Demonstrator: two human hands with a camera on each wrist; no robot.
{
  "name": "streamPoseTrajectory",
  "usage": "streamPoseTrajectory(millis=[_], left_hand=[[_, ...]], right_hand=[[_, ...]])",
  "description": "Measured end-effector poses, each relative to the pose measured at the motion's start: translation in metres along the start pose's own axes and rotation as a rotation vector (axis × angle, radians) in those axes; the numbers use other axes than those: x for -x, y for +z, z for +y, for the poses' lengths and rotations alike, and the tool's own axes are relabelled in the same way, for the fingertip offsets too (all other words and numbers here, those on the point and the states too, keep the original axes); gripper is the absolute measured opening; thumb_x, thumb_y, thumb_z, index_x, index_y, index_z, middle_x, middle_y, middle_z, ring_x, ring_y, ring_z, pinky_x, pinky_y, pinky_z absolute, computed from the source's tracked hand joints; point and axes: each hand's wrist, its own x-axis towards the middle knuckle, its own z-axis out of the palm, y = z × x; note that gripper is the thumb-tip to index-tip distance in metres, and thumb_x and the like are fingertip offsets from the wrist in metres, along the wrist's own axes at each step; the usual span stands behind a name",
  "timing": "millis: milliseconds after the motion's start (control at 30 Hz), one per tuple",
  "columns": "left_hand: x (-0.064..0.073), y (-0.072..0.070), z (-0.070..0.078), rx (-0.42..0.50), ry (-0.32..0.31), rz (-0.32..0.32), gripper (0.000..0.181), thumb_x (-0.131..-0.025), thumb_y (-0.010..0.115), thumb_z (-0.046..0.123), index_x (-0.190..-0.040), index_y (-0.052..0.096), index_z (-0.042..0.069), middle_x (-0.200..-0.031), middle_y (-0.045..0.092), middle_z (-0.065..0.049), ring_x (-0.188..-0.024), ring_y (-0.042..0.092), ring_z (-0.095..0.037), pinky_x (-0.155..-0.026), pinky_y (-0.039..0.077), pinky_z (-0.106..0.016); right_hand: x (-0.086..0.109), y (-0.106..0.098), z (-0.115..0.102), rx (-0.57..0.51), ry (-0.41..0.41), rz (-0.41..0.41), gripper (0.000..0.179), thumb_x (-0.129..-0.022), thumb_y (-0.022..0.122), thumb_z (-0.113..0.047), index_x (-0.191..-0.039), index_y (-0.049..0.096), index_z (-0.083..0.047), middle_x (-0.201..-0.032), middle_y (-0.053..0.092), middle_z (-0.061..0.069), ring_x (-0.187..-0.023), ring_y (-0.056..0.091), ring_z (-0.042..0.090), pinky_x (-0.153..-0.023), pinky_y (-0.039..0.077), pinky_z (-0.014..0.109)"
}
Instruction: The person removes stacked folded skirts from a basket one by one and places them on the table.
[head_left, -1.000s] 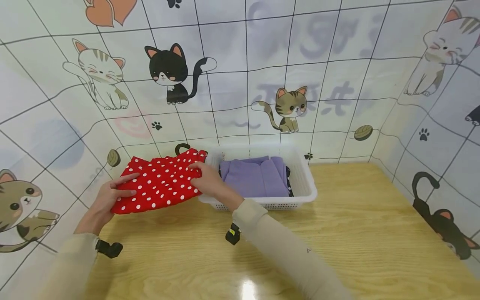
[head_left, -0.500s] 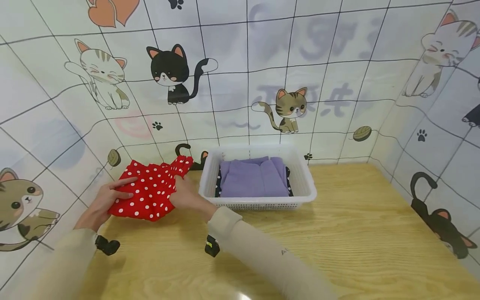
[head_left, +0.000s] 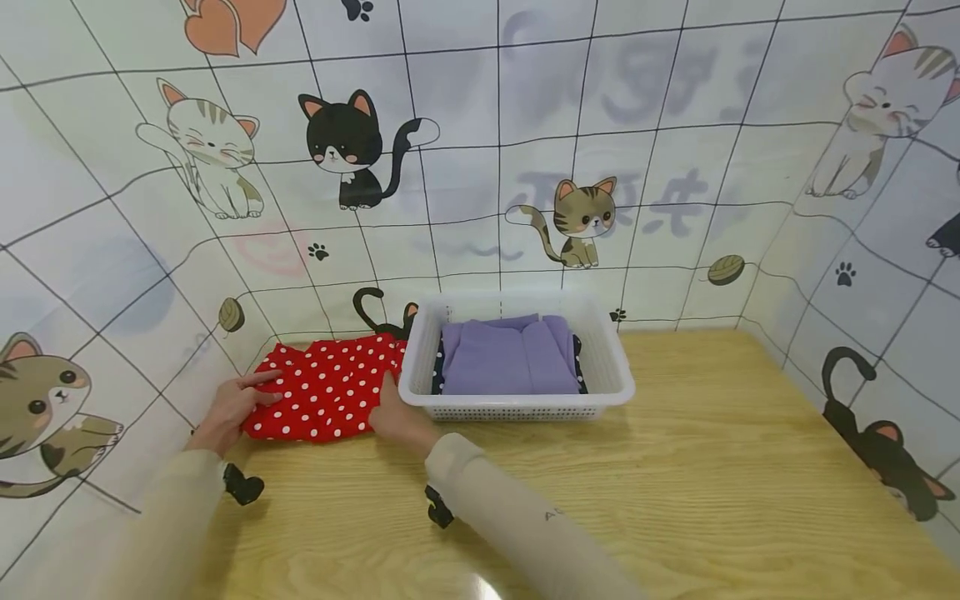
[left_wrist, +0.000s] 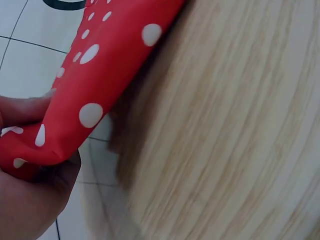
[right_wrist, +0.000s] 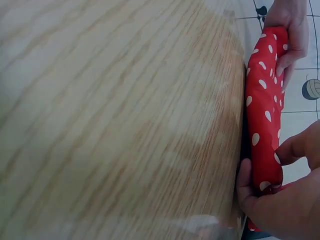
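A folded red cloth (head_left: 322,392) with white polka dots lies low over the left side of the table, beside the basket. My left hand (head_left: 231,410) grips its left end; in the left wrist view the folded edge (left_wrist: 90,100) runs between thumb and fingers. At the right front corner, my right hand (head_left: 401,423) pinches the cloth, thumb on one side and fingertips on the other in the right wrist view. Several layers make a thick, rounded fold there. Part of the fingers of each hand is hidden by the cloth.
A white plastic basket (head_left: 517,402) stands just right of the cloth, against the back wall. Inside lies a folded purple garment (head_left: 510,358) over a black dotted cloth (head_left: 437,371). The wooden table (head_left: 675,483) meets cat-printed walls (head_left: 465,183) at the back and sides.
The right hand first moved left, bunching the cloth, then back right, drawing it out flatter. Both hands and the cloth are now lower, close to the table. The basket has stayed put.
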Motion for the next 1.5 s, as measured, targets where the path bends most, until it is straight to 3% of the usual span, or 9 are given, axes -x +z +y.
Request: streamPoseTrajectory(millis=[167, 333, 433, 567, 700, 900, 1067, 1267, 1500], left_hand=[[-0.004, 0.008, -0.005, -0.118, 0.014, 0.072, 0.067, -0.102, 0.058, 0.016, -0.161, 0.03, 0.008, -0.168, 0.014, -0.032, -0.151, 0.019, -0.052, -0.117, 0.041, -0.058], [-0.007, 0.015, -0.01, -0.286, 0.045, 0.12, 0.062, -0.104, 0.058, 0.019, -0.158, 0.035, 0.0, -0.161, 0.023, -0.037, -0.144, 0.027, -0.054, -0.114, 0.043, -0.062], [-0.007, 0.019, -0.011, -0.38, 0.067, 0.169, 0.059, -0.103, 0.06, 0.023, -0.153, 0.042, -0.002, -0.154, 0.035, -0.037, -0.135, 0.038, -0.052, -0.107, 0.05, -0.059], [-0.001, 0.024, -0.009, -0.615, 0.108, 0.243, 0.047, -0.099, 0.063, 0.025, -0.132, 0.059, -0.008, -0.126, 0.06, -0.034, -0.107, 0.055, -0.044, -0.08, 0.058, -0.048], [0.007, 0.037, -0.004, -0.776, 0.089, 0.321, 0.041, -0.091, 0.065, 0.02, -0.115, 0.06, -0.013, -0.107, 0.059, -0.036, -0.095, 0.054, -0.047, -0.072, 0.054, -0.053], [0.013, 0.056, 0.004, -0.78, 0.104, 0.315, 0.047, -0.091, 0.061, 0.017, -0.13, 0.053, -0.008, -0.125, 0.045, -0.04, -0.115, 0.044, -0.058, -0.09, 0.045, -0.073], [0.009, 0.061, 0.001, -0.774, 0.109, 0.258, 0.054, -0.098, 0.057, 0.022, -0.144, 0.048, -0.004, -0.142, 0.04, -0.04, -0.124, 0.039, -0.057, -0.096, 0.043, -0.075], [0.004, 0.059, 0.003, -0.8, 0.167, 0.228, 0.055, -0.1, 0.06, 0.025, -0.146, 0.05, -0.005, -0.143, 0.046, -0.037, -0.122, 0.044, -0.055, -0.093, 0.049, -0.072], [0.002, 0.053, 0.007, -0.801, 0.209, 0.192, 0.055, -0.1, 0.061, 0.024, -0.144, 0.051, -0.005, -0.14, 0.052, -0.036, -0.118, 0.05, -0.051, -0.089, 0.056, -0.062]], right_hand=[[-0.001, 0.0, 0.004, -0.069, 0.008, -0.016, 0.082, -0.097, 0.052, -0.014, -0.165, 0.009, -0.003, -0.173, 0.016, 0.011, -0.157, 0.019, 0.024, -0.132, 0.015, 0.043], [-0.001, 0.001, 0.003, 0.031, 0.05, 0.015, 0.081, -0.095, 0.056, -0.02, -0.164, 0.018, -0.002, -0.17, 0.028, 0.009, -0.147, 0.034, 0.022, -0.13, 0.025, 0.041], [-0.001, 0.002, 0.003, 0.081, 0.061, 0.03, 0.08, -0.094, 0.058, -0.023, -0.163, 0.023, -0.003, -0.169, 0.029, 0.008, -0.143, 0.036, 0.023, -0.128, 0.028, 0.041], [-0.003, 0.01, 0.003, 0.259, -0.019, 0.057, 0.066, -0.095, 0.058, -0.028, -0.156, 0.043, -0.006, -0.171, 0.026, 0.005, -0.156, 0.022, 0.021, -0.129, 0.027, 0.039], [0.003, 0.021, -0.001, 0.459, -0.053, 0.057, 0.057, -0.096, 0.06, -0.037, -0.148, 0.056, -0.012, -0.172, 0.024, 0.005, -0.159, 0.02, 0.026, -0.124, 0.035, 0.05], [0.016, 0.029, -0.008, 0.521, -0.015, 0.001, 0.069, -0.093, 0.065, -0.043, -0.154, 0.047, -0.016, -0.173, 0.022, 0.006, -0.157, 0.022, 0.035, -0.126, 0.027, 0.056], [0.018, 0.025, -0.005, 0.469, 0.009, -0.042, 0.073, -0.094, 0.064, -0.041, -0.159, 0.04, -0.02, -0.173, 0.021, 0.003, -0.157, 0.02, 0.031, -0.129, 0.023, 0.051], [0.012, 0.019, 0.001, 0.432, 0.028, -0.083, 0.079, -0.094, 0.064, -0.04, -0.163, 0.033, -0.018, -0.174, 0.015, 0.004, -0.156, 0.022, 0.032, -0.129, 0.021, 0.052], [0.005, 0.016, 0.0, 0.373, 0.044, -0.048, 0.06, -0.092, 0.066, -0.04, -0.145, 0.059, -0.014, -0.173, 0.023, 0.003, -0.157, 0.025, 0.032, -0.124, 0.027, 0.061]])
